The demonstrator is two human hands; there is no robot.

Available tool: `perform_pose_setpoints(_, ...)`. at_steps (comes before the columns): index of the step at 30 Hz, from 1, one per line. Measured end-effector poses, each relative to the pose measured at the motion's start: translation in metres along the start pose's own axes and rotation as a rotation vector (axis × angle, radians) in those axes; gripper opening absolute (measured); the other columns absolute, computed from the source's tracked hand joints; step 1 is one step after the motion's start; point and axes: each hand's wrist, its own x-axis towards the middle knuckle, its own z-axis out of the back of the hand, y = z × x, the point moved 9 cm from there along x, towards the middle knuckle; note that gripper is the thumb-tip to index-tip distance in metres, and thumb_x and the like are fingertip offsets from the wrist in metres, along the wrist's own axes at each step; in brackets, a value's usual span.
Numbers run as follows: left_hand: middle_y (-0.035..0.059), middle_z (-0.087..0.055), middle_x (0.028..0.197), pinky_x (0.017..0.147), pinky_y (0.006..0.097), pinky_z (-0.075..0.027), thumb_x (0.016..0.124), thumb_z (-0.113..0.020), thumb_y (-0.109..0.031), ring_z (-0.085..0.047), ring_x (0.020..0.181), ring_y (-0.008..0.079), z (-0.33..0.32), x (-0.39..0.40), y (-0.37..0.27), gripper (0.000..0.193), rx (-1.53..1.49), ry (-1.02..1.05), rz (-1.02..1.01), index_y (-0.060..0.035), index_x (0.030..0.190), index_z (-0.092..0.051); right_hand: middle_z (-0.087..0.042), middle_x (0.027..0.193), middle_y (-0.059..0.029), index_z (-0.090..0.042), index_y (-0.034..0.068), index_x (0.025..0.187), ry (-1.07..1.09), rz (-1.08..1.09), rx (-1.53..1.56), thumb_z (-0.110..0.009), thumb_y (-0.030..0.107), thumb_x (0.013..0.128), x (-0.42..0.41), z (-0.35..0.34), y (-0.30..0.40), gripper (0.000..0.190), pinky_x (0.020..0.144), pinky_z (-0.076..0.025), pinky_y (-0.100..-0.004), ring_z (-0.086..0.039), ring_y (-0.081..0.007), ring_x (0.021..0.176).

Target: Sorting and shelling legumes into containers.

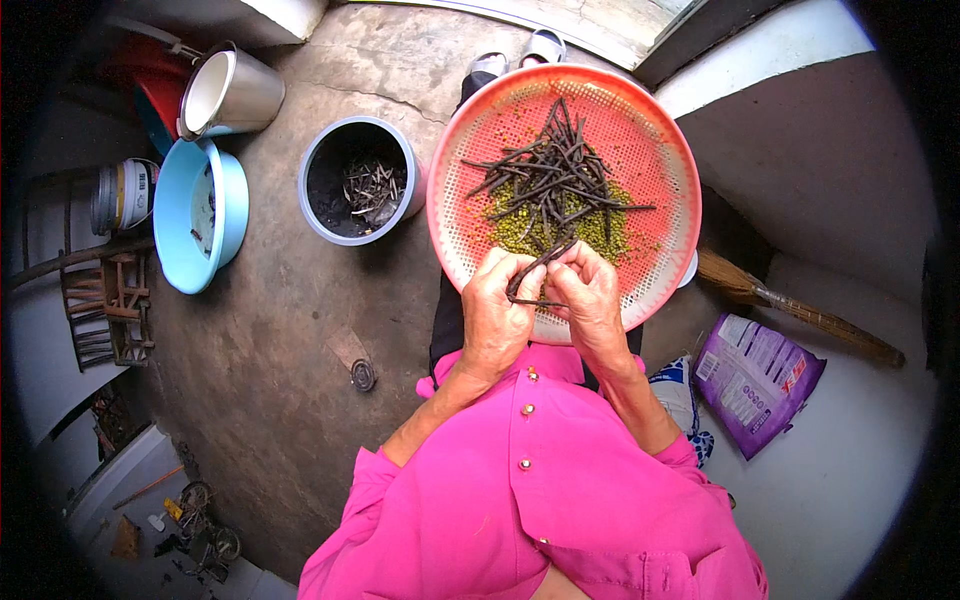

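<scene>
A round pink-and-white plastic sieve basket (450,135) rests over my lap. In it lies a heap of dark, dry bean pods (559,161) on top of small green beans (517,229), which look like mung beans. My left hand (504,307) is at the basket's near side, its thumb and fingers closed on several dark pods (525,277). My right hand (589,289) is close beside it, thumb and fingers pinching the same small bunch, with one pod bent below the fingers. The fingertips partly hide where each hand grips.
To the left stand a bucket (301,180) with pale empty pod shells (373,186), a light blue basin (234,217) and a metal pail (259,90). A straw broom (810,311) and a purple printed bag (757,382) are at the right. A small dark round object (363,375) is on the concrete floor.
</scene>
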Motion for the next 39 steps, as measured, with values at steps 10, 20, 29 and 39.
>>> perform_pose_setpoints(10, 0.0139, -0.052, 0.078, 0.060, 0.0371, -0.043, 0.086, -0.061, -0.005, -0.054, 0.068, 0.0289, -0.004, -0.004, -0.002, 0.008, 0.058, -0.028, -0.083, 0.0030, 0.085, -0.059, -0.048, 0.066, 0.0035, -0.051, 0.003, 0.087, 0.003, 0.033, 0.041, -0.057, 0.010, 0.088, -0.001, -0.001, -0.007, 0.010, 0.044, -0.033, -0.0186, -0.042, -0.0024, 0.053)
perform_pose_setpoints(20, 0.0112, -0.053, 0.077, 0.059, 0.0330, -0.043, 0.088, -0.062, -0.009, -0.055, 0.066, 0.0213, -0.007, -0.005, 0.013, 0.013, -0.062, 0.003, 0.019, 0.0037, 0.086, -0.060, -0.050, 0.065, 0.0019, -0.048, 0.003, 0.088, -0.055, 0.044, -0.094, -0.054, 0.008, 0.090, -0.003, -0.003, -0.006, 0.008, 0.045, -0.036, -0.0194, -0.044, -0.0025, 0.053)
perform_pose_setpoints(29, 0.0021, -0.052, 0.080, 0.061, 0.0234, -0.041, 0.087, -0.064, -0.005, -0.049, 0.070, 0.0085, -0.009, -0.007, 0.018, 0.010, -0.120, -0.021, 0.070, 0.0042, 0.086, -0.062, -0.048, 0.067, 0.0018, -0.047, 0.002, 0.090, -0.018, 0.021, 0.110, -0.052, 0.006, 0.092, -0.005, -0.007, -0.007, 0.006, 0.044, -0.032, -0.0189, -0.041, -0.0024, 0.053)
perform_pose_setpoints(39, -0.0053, -0.051, 0.069, 0.048, 0.0167, -0.033, 0.096, -0.053, -0.014, -0.044, 0.057, 0.0010, -0.028, -0.013, 0.046, 0.012, -0.560, 0.103, 0.283, -0.0032, 0.092, -0.058, -0.048, 0.065, 0.0008, -0.046, 0.002, 0.089, -0.010, 0.044, 0.077, -0.052, 0.007, 0.093, -0.005, -0.008, -0.010, 0.008, 0.044, -0.033, -0.0201, -0.042, -0.0039, 0.052)
